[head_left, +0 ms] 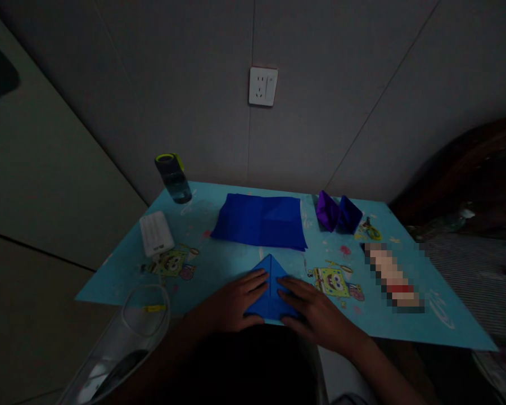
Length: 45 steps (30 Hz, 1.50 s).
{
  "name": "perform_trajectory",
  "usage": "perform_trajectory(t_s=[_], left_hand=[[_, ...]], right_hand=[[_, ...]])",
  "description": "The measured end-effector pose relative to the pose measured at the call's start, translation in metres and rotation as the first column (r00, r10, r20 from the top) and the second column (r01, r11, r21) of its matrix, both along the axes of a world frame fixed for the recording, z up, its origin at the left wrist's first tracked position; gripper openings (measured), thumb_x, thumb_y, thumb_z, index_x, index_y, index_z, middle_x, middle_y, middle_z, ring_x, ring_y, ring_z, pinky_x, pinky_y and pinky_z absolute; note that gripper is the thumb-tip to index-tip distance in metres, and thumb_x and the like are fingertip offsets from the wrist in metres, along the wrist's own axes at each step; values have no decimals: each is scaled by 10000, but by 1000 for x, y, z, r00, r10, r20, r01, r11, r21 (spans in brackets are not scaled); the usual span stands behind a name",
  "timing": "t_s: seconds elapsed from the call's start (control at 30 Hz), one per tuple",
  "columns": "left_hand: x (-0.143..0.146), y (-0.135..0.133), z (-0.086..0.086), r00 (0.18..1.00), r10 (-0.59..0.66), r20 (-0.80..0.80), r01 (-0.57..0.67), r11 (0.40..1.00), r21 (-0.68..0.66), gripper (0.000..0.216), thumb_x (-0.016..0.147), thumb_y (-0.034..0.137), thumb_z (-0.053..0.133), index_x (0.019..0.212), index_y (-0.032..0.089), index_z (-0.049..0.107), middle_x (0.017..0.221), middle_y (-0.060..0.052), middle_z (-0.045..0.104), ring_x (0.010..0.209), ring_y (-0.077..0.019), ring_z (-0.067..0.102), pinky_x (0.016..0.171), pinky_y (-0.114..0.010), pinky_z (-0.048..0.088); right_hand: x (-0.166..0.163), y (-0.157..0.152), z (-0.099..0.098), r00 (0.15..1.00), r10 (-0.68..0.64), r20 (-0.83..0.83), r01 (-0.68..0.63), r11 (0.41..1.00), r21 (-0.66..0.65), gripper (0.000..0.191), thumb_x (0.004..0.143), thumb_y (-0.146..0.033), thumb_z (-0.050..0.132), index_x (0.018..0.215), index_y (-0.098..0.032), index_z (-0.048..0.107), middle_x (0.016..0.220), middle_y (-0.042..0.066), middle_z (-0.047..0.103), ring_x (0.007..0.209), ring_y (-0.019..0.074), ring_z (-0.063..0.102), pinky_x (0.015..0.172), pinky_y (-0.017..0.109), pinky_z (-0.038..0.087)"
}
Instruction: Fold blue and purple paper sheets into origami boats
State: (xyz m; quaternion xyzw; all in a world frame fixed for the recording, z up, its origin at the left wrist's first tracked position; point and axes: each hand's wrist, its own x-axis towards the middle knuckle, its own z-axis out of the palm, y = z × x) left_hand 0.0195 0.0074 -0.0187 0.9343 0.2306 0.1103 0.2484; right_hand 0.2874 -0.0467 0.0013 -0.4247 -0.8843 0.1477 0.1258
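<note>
A folded blue paper triangle (271, 284) lies at the near edge of the light blue table (219, 259), its tip pointing away from me. My left hand (236, 301) lies flat on its left half, fingers stretched toward the centre crease. My right hand (314, 312) presses flat on its right half, fingers also stretched inward. Neither hand grips anything.
A stack of dark blue paper sheets (259, 220) lies beyond the triangle. Two folded paper shapes, purple (327, 211) and blue (349, 214), stand at the back right. A bottle (172, 178), a white box (156, 233) and a clear container (122, 337) are at the left.
</note>
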Motion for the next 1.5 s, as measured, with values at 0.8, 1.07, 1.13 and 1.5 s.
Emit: perform_trajectory(t_s=[0.8, 1.07, 1.13, 1.5], left_hand=[[34, 0, 21, 958, 195, -210, -109, 927, 359, 533, 920, 105, 466, 1408, 320, 455, 1015, -61, 648, 813, -198, 657, 641, -271, 528], [36, 2, 8, 964, 179, -198, -61, 870, 489, 331, 928, 162, 544, 1251, 233, 562, 1048, -75, 662, 956, -234, 648, 796, -365, 543], [32, 6, 3, 977, 141, -158, -40, 854, 519, 269, 941, 185, 538, 1204, 223, 584, 1130, -80, 660, 1081, -259, 612, 936, -447, 491], [45, -14, -7, 966, 211, -150, -132, 899, 418, 331, 942, 222, 519, 1254, 115, 546, 1115, -117, 668, 1017, -261, 614, 846, -389, 516]], right_hand=[[-16, 16, -17, 968, -249, -37, 250, 935, 251, 295, 1008, -292, 438, 928, -176, 697, 833, 88, 722, 798, 231, 654, 812, 404, 453], [-7, 17, -31, 924, -380, -39, 379, 899, 218, 246, 957, -323, 550, 1141, -206, 664, 1084, 109, 679, 976, 275, 622, 863, 445, 488], [-5, 15, -33, 908, -418, -27, 411, 876, 252, 230, 940, -331, 576, 1100, -206, 683, 1114, 131, 652, 992, 299, 607, 848, 469, 494], [2, -1, -17, 991, -117, -65, 122, 989, 87, 312, 948, -289, 570, 1249, -244, 637, 1128, 89, 667, 1032, 237, 636, 907, 397, 535]])
